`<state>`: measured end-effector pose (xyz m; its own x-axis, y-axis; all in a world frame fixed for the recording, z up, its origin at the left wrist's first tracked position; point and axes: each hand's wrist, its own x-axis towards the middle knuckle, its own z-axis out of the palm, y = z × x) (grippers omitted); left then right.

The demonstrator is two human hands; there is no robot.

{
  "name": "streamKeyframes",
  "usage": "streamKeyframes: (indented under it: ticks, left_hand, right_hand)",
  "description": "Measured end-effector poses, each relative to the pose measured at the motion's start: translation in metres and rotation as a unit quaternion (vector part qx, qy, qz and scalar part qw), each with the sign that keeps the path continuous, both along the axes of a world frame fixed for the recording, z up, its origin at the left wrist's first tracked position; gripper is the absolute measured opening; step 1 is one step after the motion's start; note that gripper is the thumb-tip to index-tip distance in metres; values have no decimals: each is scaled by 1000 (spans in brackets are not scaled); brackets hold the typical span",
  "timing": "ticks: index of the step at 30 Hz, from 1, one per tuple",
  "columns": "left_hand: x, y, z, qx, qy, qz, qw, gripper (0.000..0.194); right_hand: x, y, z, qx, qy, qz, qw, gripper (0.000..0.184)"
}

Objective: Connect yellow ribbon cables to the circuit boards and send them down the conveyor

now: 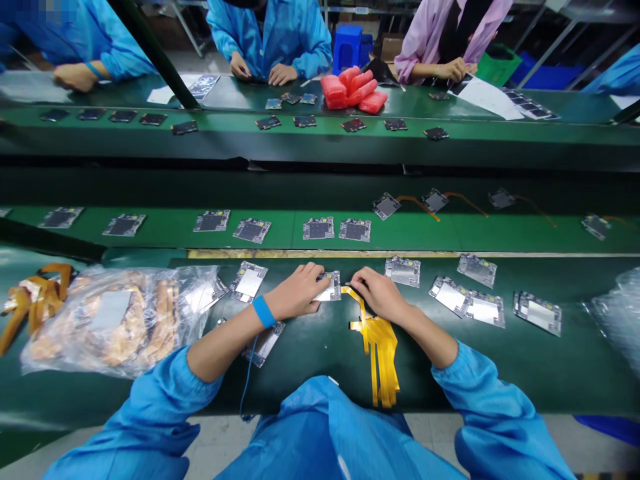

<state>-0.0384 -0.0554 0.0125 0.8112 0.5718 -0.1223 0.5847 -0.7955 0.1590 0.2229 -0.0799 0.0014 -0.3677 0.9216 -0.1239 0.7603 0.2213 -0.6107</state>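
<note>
Apparently both hands [340, 293] press circuit board [330, 285]

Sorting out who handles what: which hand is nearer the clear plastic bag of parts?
Left. The left hand is on a small board just right of the clear plastic bag; the right hand lies farther right, by the yellow flex cable.

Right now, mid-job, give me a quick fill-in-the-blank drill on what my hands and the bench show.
1. The left hand and right hand meet over a small circuit board, and the left wrist wears a ____ wrist strap.
2. The flex cable running from under the right hand toward the bench edge is ____ in colour.
3. The clear plastic bag lies to the person's ____ on the workbench.

Missing words: blue; yellow; left
</note>
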Motion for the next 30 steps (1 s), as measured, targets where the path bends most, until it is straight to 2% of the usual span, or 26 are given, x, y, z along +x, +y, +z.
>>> streamKeyframes:
  ticks: [4,7,10,12,13,15,17,19,21,26,30]
  left_hand:
    - [-9,25,7,18,-38,20,999,35]
    - [-18,65,22,35,-48,60,996,34]
    - [-25,113,37,84,-36,167,982,41]
    - [-23,138,41,124,-28,247,961,47]
    - [-20,146,40,129,-24,263,956,49]
    - [-9,151,35,105,-10,243,964,48]
    - [6,147,26,63,19,191,979,48]
    - [22,140,17,35,58,158,985,54]
    - [34,135,11,20,93,151,984,61]
    - [52,136,11,-2,112,155,981,62]
    - [58,136,14,3,90,148,985,59]
  right_hand:
    - [19,-14,4,30,46,-45,997,20]
    - [29,-25,6,35,57,-58,996,23]
    - [32,-32,3,26,63,-67,995,21]
    - [32,-31,0,26,60,-68,996,20]
    - [33,-28,-1,30,55,-65,996,21]
    - [33,-17,-2,41,39,-56,997,20]
    - [34,2,0,50,7,-54,997,16]
    - [34,27,4,59,-41,-61,996,15]
    - [33,56,8,56,-90,-74,992,17]
    - [35,118,11,27,-190,-115,975,42]
    - [48,141,3,9,-223,-122,967,56]
